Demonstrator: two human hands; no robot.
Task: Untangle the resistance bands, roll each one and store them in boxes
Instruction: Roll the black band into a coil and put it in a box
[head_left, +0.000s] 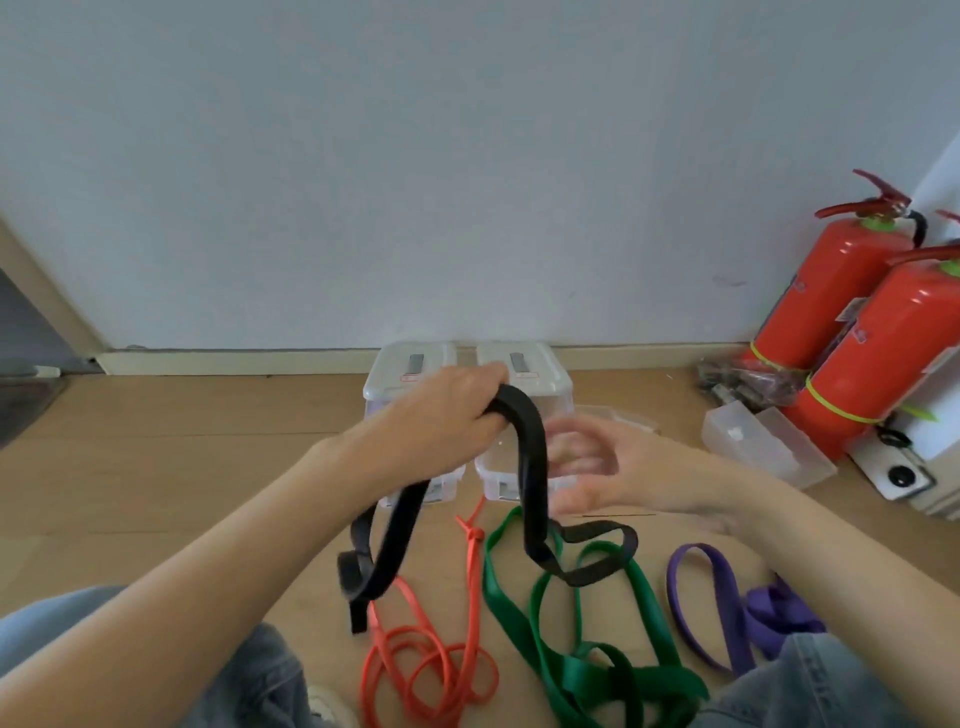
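Observation:
My left hand (447, 410) grips the top of a black resistance band (535, 467) and holds it up above the floor, so both ends hang down in loops. Just right of the hanging band, my right hand (597, 467) is blurred, with spread fingers that hold nothing. On the floor lie a thin orange band (431, 670) with a knot, a wide green band (587, 670) and a purple band (727, 608), partly bunched at the right. Two clear plastic boxes with lids (524, 374) stand side by side behind my hands.
Two red fire extinguishers (852, 317) stand at the right wall, with an open clear box (769, 447) and a dark bundle in front of them. My knees in jeans frame the lower corners. The wall and skirting run behind the boxes.

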